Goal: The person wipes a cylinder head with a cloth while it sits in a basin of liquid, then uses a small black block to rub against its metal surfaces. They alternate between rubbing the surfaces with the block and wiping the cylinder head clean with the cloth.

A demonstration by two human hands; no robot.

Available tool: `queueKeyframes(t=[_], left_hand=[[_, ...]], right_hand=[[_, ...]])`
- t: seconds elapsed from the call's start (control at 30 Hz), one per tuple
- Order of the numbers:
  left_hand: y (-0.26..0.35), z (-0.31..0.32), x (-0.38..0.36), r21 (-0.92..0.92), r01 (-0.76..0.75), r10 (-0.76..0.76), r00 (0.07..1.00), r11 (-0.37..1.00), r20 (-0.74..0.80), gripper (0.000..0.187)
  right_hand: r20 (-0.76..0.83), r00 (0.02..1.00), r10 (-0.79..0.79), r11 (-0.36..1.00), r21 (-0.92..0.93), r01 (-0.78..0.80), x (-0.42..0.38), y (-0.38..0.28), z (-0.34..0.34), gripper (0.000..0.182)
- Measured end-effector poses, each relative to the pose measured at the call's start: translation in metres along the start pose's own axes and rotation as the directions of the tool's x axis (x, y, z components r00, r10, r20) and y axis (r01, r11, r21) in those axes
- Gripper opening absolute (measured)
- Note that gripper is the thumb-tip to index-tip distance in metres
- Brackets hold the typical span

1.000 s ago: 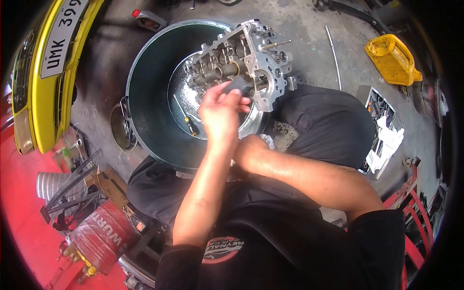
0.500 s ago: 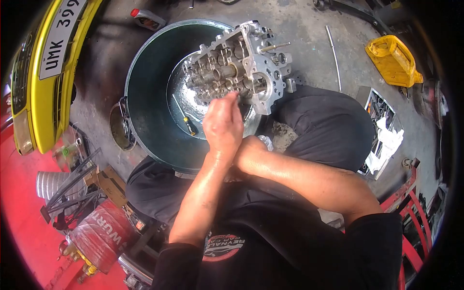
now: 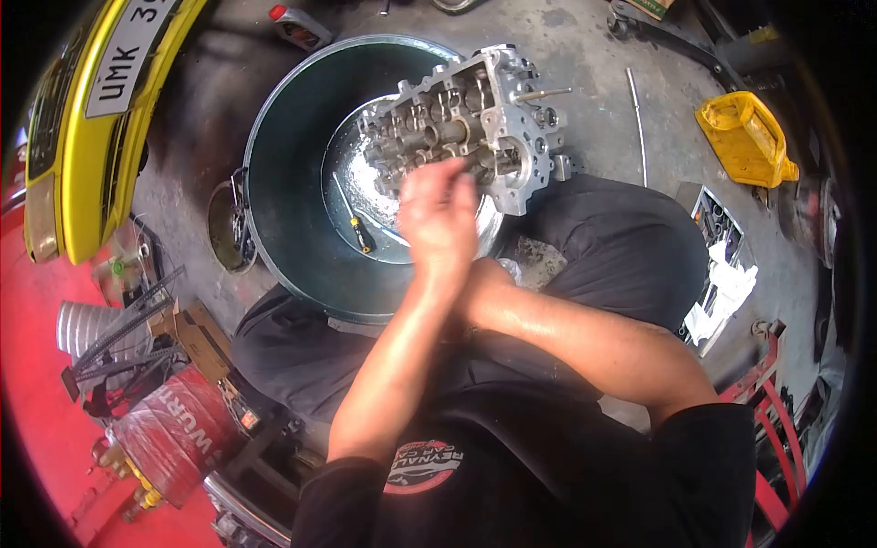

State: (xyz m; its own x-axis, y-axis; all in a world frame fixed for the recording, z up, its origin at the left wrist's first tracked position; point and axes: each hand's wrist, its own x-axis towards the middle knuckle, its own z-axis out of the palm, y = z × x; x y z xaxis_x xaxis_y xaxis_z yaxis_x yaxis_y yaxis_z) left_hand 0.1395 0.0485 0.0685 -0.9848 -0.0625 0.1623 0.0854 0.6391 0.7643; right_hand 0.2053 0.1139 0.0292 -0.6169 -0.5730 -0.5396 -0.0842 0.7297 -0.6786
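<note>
A metal engine cylinder head point(image 3: 512, 151) rests tilted over the right rim of a dark green round tub point(image 3: 288, 183), its valve-train side facing left. Close to its lower edge is my left hand point(image 3: 438, 215), smeared by motion; whether its fingers hold anything is not visible. My right hand point(image 3: 482, 279) is crossed beneath my left wrist, with its fingers hidden. Something small and whitish point(image 3: 512, 271) shows just beside it. Inside the tub, a screwdriver with a yellow and black handle point(image 3: 360, 236) lies on the shiny, wet-looking bottom.
A metal rod point(image 3: 637, 128) and yellow jug point(image 3: 744, 137) are on the floor to the right, near a tool tray point(image 3: 717, 219) with white cloth point(image 3: 722, 292). A yellow bumper point(image 3: 91, 183) stands at left. Beyond the tub is a grey bottle with a red cap point(image 3: 300, 27).
My left hand has lifted slightly off the cylinder head's lower edge, its fingers now blurred. The whole view has shifted a little; my right arm keeps its crossed position.
</note>
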Motion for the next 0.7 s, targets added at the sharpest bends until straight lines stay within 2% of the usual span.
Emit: queueKeyframes(t=[0.03,0.1,0.17,0.23,0.3,0.33,0.37,0.43,0.5,0.53,0.57,0.63,0.7], left_hand=[[0.007,0.003,-0.006,0.032,-0.09,0.085,0.99,0.995,0.114,0.02],[0.032,-0.013,-0.018,-0.2,0.24,-0.22,0.969,0.95,0.116,0.018],[0.02,-0.026,-0.032,-0.18,0.134,-0.127,0.99,0.974,0.054,0.018],[0.007,-0.044,-0.035,-0.089,0.039,-0.044,0.998,0.995,-0.054,0.02],[-0.021,-0.052,-0.034,-0.232,0.139,-0.189,0.959,0.963,-0.21,0.017],[-0.025,-0.063,-0.03,-0.306,0.169,-0.25,0.936,0.937,-0.247,0.017],[-0.03,-0.074,-0.03,-0.385,0.198,-0.314,0.91,0.902,-0.269,0.017],[-0.053,-0.093,-0.034,-0.291,0.279,-0.363,0.885,0.915,-0.291,0.018],[-0.059,-0.104,-0.039,-0.367,0.288,-0.399,0.874,0.885,-0.277,0.02],[-0.064,-0.106,-0.043,-0.349,0.318,-0.416,0.872,0.882,-0.259,0.02],[-0.069,-0.108,-0.048,-0.326,0.345,-0.429,0.872,0.88,-0.237,0.02],[-0.087,-0.1,-0.058,-0.383,0.283,-0.386,0.894,0.879,-0.227,0.021],[-0.095,-0.099,-0.068,-0.383,0.276,-0.373,0.905,0.881,-0.205,0.021]], right_hand=[[-0.144,0.983,-0.114,0.985,0.11,0.13,0.007,0.016,0.029,0.022],[-0.159,0.972,-0.172,0.971,0.139,0.195,0.006,0.023,0.024,0.024],[0.13,0.99,-0.055,0.998,0.027,0.052,-0.014,0.002,-0.015,0.028],[-0.013,0.99,-0.142,0.988,-0.068,0.14,-0.021,-0.002,-0.01,0.025],[-0.153,0.953,-0.263,0.956,-0.175,0.235,-0.032,-0.012,-0.014,0.025],[-0.166,0.922,-0.35,0.933,-0.147,0.328,-0.037,-0.013,-0.021,0.021],[-0.275,0.875,-0.398,0.913,-0.21,0.349,-0.038,-0.015,-0.032,0.018],[-0.442,0.741,-0.505,0.858,-0.348,0.378,-0.042,-0.025,-0.067,0.014],[-0.546,0.691,-0.474,0.866,-0.43,0.255,-0.033,-0.021,-0.102,0.01],[-0.524,0.689,-0.5,0.794,-0.595,0.124,-0.03,-0.007,-0.108,0.007],[-0.465,0.73,-0.502,0.696,-0.718,0.021,-0.026,0.008,-0.104,0.005],[-0.346,0.762,-0.548,0.571,-0.82,0.039,-0.037,0.006,-0.1,0.016],[-0.336,0.74,-0.583,0.589,-0.802,0.1,-0.042,0.013,-0.108,0.016]])
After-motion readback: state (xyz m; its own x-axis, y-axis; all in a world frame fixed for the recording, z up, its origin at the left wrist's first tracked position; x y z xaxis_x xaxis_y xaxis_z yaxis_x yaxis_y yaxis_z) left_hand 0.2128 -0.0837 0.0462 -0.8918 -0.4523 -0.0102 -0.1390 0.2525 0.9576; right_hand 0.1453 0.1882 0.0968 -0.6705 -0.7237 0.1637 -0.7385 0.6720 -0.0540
